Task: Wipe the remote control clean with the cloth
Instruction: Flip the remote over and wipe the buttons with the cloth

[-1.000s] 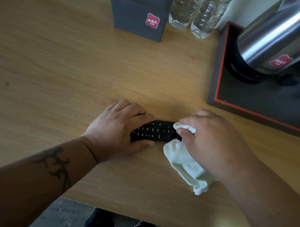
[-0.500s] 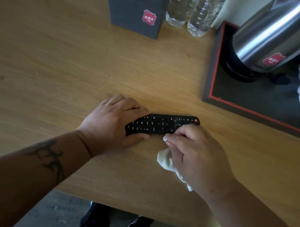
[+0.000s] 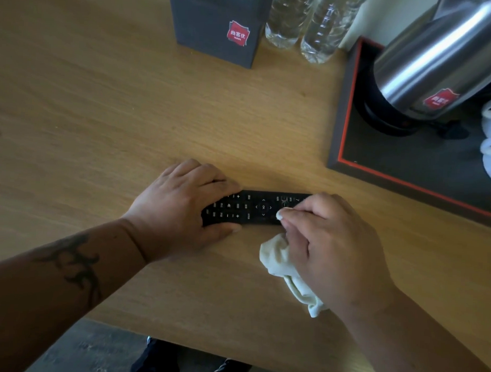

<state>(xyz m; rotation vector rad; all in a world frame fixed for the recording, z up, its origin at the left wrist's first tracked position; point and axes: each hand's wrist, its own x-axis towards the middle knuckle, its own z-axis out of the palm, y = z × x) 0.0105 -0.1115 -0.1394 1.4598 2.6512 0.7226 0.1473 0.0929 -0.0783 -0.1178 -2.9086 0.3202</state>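
Remote control [image 3: 258, 210] lies flat on wooden table [image 3: 102, 111], long axis left-right; left hand [image 3: 179, 211] clamps its left end, right hand [image 3: 331, 244] pinches bunched white cloth [image 3: 280, 259] against right end, so uncovered keypad runs leftward from cloth.

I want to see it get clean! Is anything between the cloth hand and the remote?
Only the cloth itself. The right hand presses it onto the remote, and the left hand grips the other end.
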